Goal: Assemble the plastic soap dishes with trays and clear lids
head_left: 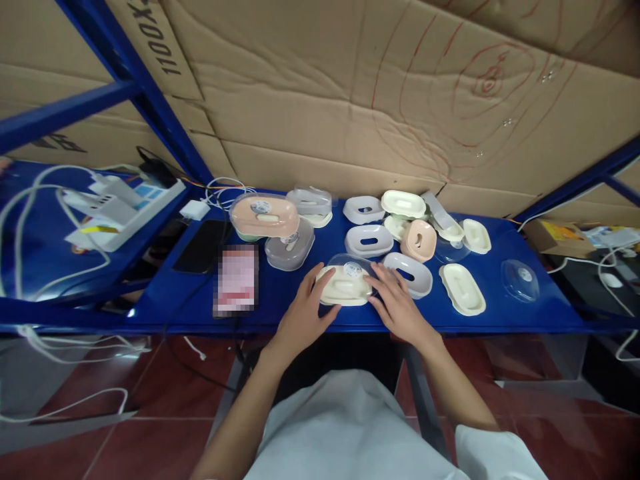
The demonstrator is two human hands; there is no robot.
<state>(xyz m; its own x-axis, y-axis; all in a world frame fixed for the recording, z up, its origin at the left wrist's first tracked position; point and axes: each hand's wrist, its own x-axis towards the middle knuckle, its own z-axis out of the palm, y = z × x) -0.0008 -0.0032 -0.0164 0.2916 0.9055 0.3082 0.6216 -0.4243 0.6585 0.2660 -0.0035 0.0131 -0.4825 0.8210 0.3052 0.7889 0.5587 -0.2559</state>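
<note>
A cream oval tray [345,288] with a clear domed cover [364,265] over it lies near the front edge of the blue table. My left hand [310,310] grips its left end, thumb and fingers spread around the rim. At the right end, my right hand [397,303] holds the same tray and cover with its fingertips. A grey oval ring [423,280] lies just behind my right hand. To the right sits another cream tray [463,289], and beyond it a loose clear cover [520,280].
Several grey, cream and peach pieces stand along the back, with a peach covered box [265,217] at back left. A black phone [201,247], a pink-screened device [236,280] and a cabled power strip [135,217] lie left. Cardboard [310,100] walls the back.
</note>
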